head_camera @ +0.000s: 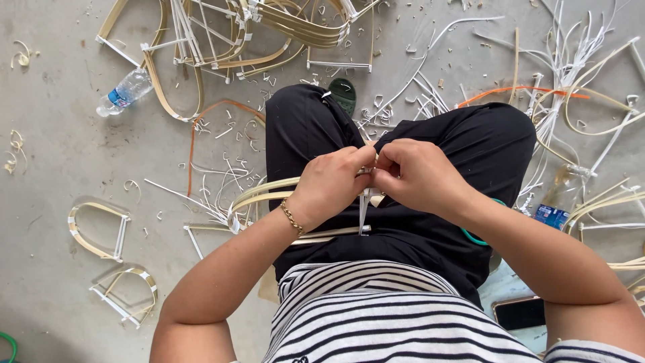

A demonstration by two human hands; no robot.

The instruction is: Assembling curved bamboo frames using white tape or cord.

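Observation:
I sit on a concrete floor with my knees apart, in black trousers and a striped shirt. My left hand (330, 185), with a gold bracelet at the wrist, pinches a pale bent cane strip (259, 195) that curves out to the left over my lap. My right hand (418, 176) meets it fingertip to fingertip at the same spot, both closed on the strip's joint. A thin white binding strand (363, 212) hangs down from between the fingers.
Finished cane hoops (101, 232) lie at the left, a pile of bent cane frames (235, 40) at the top, loose white strands (571, 60) at the right. A plastic bottle (125, 91) lies upper left, a phone (521, 312) by my right hip. Shavings litter the floor.

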